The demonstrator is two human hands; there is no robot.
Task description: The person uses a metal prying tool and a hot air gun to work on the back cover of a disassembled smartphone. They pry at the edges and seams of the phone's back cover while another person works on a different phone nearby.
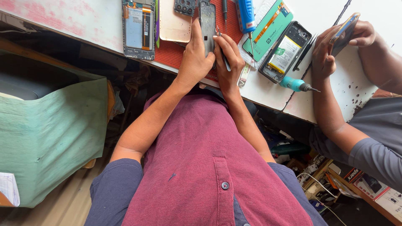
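Observation:
My left hand (193, 58) grips a dark phone frame (207, 23) standing on edge over the red mat (173, 52) at the white bench. My right hand (228, 58) holds thin tweezers (223, 54) against the frame's right side. Both hands sit close together, touching at the fingers.
An opened phone body (138, 29), a gold back cover (173, 23), a blue screwdriver (247, 16), a green package (272, 27), a second opened phone with battery (284, 52) and a teal screwdriver (295, 85) lie on the bench. A co-worker's hands (335, 46) hold another phone at the right. Green cloth (50, 138) hangs left.

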